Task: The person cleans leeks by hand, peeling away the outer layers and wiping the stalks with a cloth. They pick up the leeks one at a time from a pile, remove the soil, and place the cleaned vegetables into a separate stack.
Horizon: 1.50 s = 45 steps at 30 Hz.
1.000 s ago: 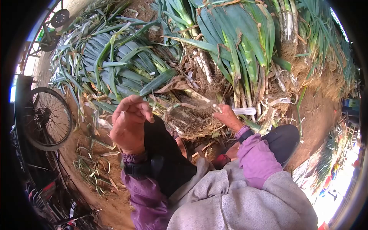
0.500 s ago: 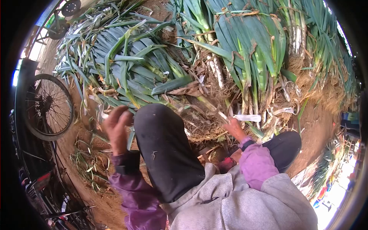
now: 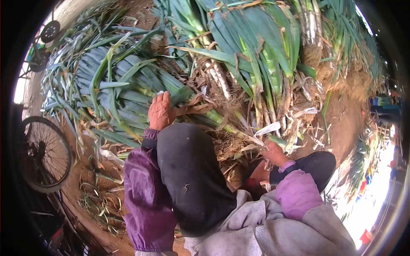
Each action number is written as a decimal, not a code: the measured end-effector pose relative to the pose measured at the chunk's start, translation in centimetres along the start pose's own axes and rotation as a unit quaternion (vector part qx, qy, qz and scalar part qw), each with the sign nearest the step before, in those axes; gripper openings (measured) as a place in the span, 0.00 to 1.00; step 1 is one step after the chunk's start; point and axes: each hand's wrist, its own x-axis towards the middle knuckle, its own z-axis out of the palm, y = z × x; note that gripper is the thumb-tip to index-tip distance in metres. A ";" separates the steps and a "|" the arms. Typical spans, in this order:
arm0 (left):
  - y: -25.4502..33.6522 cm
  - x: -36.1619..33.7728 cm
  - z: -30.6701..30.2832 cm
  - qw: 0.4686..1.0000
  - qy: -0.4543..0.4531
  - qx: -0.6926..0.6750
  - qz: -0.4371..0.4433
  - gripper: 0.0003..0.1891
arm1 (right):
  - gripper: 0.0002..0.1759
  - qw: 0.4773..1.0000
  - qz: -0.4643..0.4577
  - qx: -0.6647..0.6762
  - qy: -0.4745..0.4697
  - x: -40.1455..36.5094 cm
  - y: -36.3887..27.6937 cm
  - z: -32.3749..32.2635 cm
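Note:
My right hand [image 3: 274, 153] is closed around the pale root end of a leek [image 3: 232, 129]. The stalk slants up and left from it toward a heap of leeks [image 3: 92, 70]. My left hand [image 3: 161, 112] lies back-up over the near side of that heap, beside my raised knee. Its fingers point away from me and touch the green leaves; nothing shows in its grip. Right of the heap, a large bundle of leeks [image 3: 267, 55] has its white ends and roots toward me. A whitish strip [image 3: 268, 129] lies just above my right hand.
More leeks [image 3: 350, 42] with hairy roots are stacked at the far right. A spoked wheel [image 3: 45, 153] stands at the left. Leaf scraps [image 3: 100, 200] litter the brown ground at lower left. My bent knee [image 3: 188, 149] rises between my hands.
My left hand has come down from the air at the left onto the leek heap. My right hand keeps its hold on the leek and sits slightly lower and further right in view.

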 end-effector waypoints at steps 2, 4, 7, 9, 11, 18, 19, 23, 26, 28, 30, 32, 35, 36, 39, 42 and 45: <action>0.3 0.7 1.8 0.999 -0.016 0.029 -0.002 0.32 | 0.22 0.999 0.030 -0.027 -0.022 -1.5 1.9 -1.5; 0.2 1.1 3.2 0.998 0.005 0.061 -0.004 0.27 | 0.22 0.996 0.036 -0.074 -0.015 -3.3 3.9 -2.8; -2.4 2.0 5.3 0.999 0.037 -0.040 -0.002 0.14 | 0.22 0.975 0.092 -0.177 -0.096 -4.7 7.6 -6.2; -2.8 3.1 3.2 0.987 -0.013 -0.141 -0.073 0.11 | 0.18 0.981 0.144 -0.130 0.011 -6.4 7.1 -11.1; -4.8 4.1 1.0 0.906 -0.008 -0.390 -0.165 0.07 | 0.16 0.965 0.196 -0.146 0.092 -8.0 12.8 -14.7; -12.2 4.0 -0.3 0.958 0.147 -0.185 -0.163 0.14 | 0.13 0.870 0.098 -0.344 0.338 -19.3 8.4 -31.5; -9.2 4.3 -1.4 0.978 0.174 -0.071 -0.096 0.15 | 0.13 0.855 0.058 -0.354 0.375 -20.8 7.5 -32.8; 6.6 5.8 -8.0 0.935 -0.034 -0.352 0.012 0.20 | 0.20 0.825 -0.041 -0.345 0.446 -25.6 3.4 -36.3; 20.1 4.1 -13.2 0.957 -0.058 -0.088 0.269 0.30 | 0.27 0.815 0.000 -0.376 0.441 -30.0 1.4 -38.9; 27.0 2.6 -14.3 0.921 -0.033 -0.123 0.367 0.33 | 0.31 0.821 -0.040 -0.330 0.465 -33.6 4.1 -41.3; 33.2 0.7 -14.9 0.907 -0.077 -0.123 0.396 0.45 | 0.37 0.852 -0.108 -0.226 0.459 -37.2 7.5 -43.9; 37.7 -0.6 -13.3 0.835 0.041 -0.129 0.534 0.46 | 0.39 0.844 -0.120 -0.270 0.447 -40.3 6.2 -45.9; 43.7 -4.2 -14.4 0.866 -0.014 -0.122 0.484 0.40 | 0.38 0.848 -0.134 -0.279 0.430 -45.6 3.3 -46.9; 44.8 -4.5 -14.6 0.846 0.013 -0.171 0.506 0.36 | 0.36 0.835 -0.155 -0.291 0.441 -46.9 2.8 -47.3; 46.7 -4.5 -16.9 0.830 0.042 -0.235 0.505 0.28 | 0.26 0.782 -0.008 -0.322 0.533 -48.7 -0.6 -47.1; 47.5 -3.9 -21.3 0.828 0.087 -0.235 0.502 0.20 | 0.26 0.692 -0.014 -0.396 0.603 -49.6 -2.1 -46.3; 46.3 -4.6 -27.0 0.845 0.103 -0.196 0.486 0.17 | 0.30 0.494 0.027 -0.559 0.665 -47.4 -4.5 -43.7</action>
